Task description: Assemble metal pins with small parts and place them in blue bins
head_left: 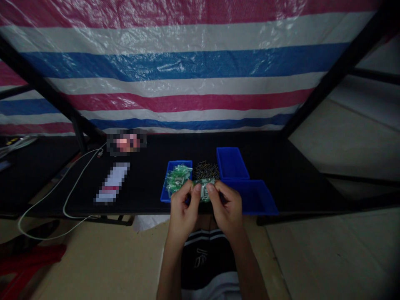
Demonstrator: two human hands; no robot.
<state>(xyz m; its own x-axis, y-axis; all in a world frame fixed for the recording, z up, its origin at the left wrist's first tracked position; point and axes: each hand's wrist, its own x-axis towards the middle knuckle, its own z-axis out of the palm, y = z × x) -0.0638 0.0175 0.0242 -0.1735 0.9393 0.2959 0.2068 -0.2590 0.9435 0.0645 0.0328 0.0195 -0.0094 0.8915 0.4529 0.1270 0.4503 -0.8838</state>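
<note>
Between both hands is a small clear plastic bag (204, 191) with pale metal-looking pieces in it. My left hand (185, 204) pinches its left side between thumb and fingers. On the other side, my right hand (227, 204) grips it the same way, thumbs close together. Just left of the hands, a blue tray (164, 193) holds a heap of similar clear and green bags (178, 177). Behind the hands lies a pile of loose screws (206, 170) on the black table. The lower part of the bag is partly hidden by the fingers.
Two blue trays, a rear one (233, 162) and a front one (258, 198), stand to the right on the black table (300, 179). A white cable (67, 200) loops over the left edge. Striped plastic sheeting (187, 66) hangs behind. A red stool (31, 262) is at lower left.
</note>
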